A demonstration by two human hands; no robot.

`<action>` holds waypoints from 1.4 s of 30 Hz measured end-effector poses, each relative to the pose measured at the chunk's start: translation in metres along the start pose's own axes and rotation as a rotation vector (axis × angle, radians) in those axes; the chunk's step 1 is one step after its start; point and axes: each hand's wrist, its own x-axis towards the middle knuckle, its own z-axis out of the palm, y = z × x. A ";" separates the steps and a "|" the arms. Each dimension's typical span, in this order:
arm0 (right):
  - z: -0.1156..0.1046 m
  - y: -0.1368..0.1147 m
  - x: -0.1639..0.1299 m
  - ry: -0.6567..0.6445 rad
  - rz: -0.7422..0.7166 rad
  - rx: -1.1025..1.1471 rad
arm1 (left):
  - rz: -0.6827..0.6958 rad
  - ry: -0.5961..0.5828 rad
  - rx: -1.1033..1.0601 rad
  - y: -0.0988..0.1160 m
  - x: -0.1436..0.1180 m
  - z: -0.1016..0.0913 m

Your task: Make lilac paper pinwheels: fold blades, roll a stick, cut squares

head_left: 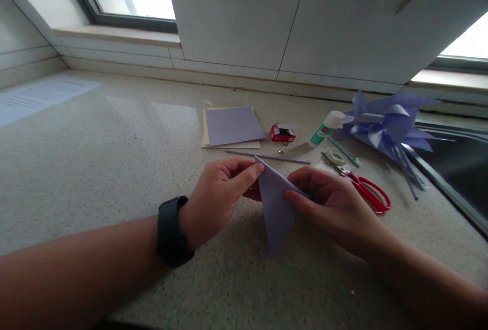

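Observation:
Between my hands is a sheet of purple paper [277, 208], folded into a triangle with one point hanging down. My left hand [224, 187] pinches its upper left corner between thumb and fingers. On the other side, my right hand [328, 200] grips the right end of the upper folded edge, its thumb on the near face. Just beyond the paper lies a thin purple stick [267, 156]. Red-handled scissors [368, 192] rest beside my right hand, with a roll of tape [335, 157] at their blades.
Behind are a stack of coloured paper [234, 126], a small red box [282, 132], a glue stick [325, 129] and a green stick [344, 152]. Purple paper pinwheels [392, 121] lie at the right by a dark sink [457, 162]. A printed sheet [46, 96] lies far left.

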 end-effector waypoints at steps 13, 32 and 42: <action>0.002 0.001 0.002 -0.004 0.037 0.056 | -0.028 -0.021 -0.076 0.000 0.003 -0.001; -0.004 0.010 0.003 0.177 0.089 0.321 | -0.279 -0.281 0.209 0.005 -0.002 -0.002; -0.005 0.011 0.004 0.179 0.115 0.333 | -0.291 -0.276 0.213 0.005 -0.001 -0.002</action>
